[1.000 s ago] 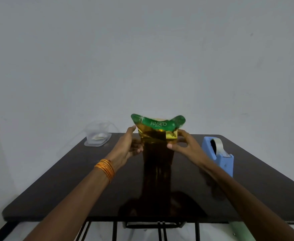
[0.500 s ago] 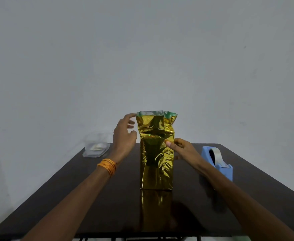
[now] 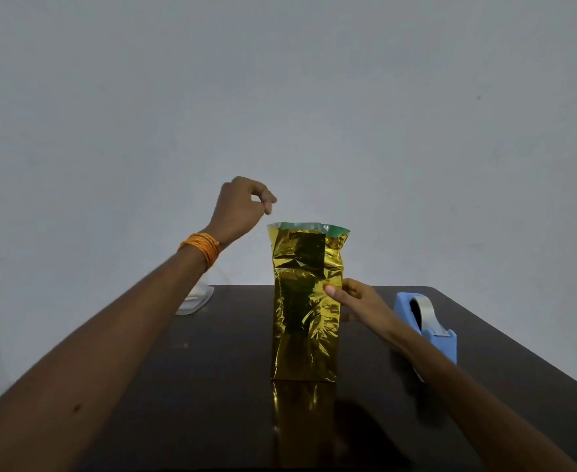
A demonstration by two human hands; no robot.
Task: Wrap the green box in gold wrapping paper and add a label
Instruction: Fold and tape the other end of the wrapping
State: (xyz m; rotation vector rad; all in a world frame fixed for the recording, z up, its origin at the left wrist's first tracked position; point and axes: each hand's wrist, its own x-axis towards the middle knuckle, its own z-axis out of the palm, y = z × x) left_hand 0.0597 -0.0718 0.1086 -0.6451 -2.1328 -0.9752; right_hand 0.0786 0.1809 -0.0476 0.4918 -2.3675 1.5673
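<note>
The box (image 3: 337, 229) stands up tall in the middle of the table (image 3: 212, 386). Gold paper (image 3: 300, 335) is wrapped all round it, and it is crinkly and shiny. Only a bit of green peeks out at the top, where the paper stands open.

The right hand (image 3: 358, 301) holds the box at its right side, about halfway up. Its thumb (image 3: 331, 290) presses on the front of the paper and the other fingers curl round behind.

The left hand (image 3: 239, 209) is up in the air, just above the top left corner of the box and not touching it. Its fingers are curled in, and the thumb and first finger meet at the tips (I cannot tell if something thin is pinched there). Orange bands (image 3: 200, 248) sit on that wrist.

A blue tape holder (image 3: 426, 321) stands on the table to the right, near the right arm. A clear tub (image 3: 195, 299) sits at the back left, partly hidden by the left arm. A plain grey wall (image 3: 416, 131) is behind.
</note>
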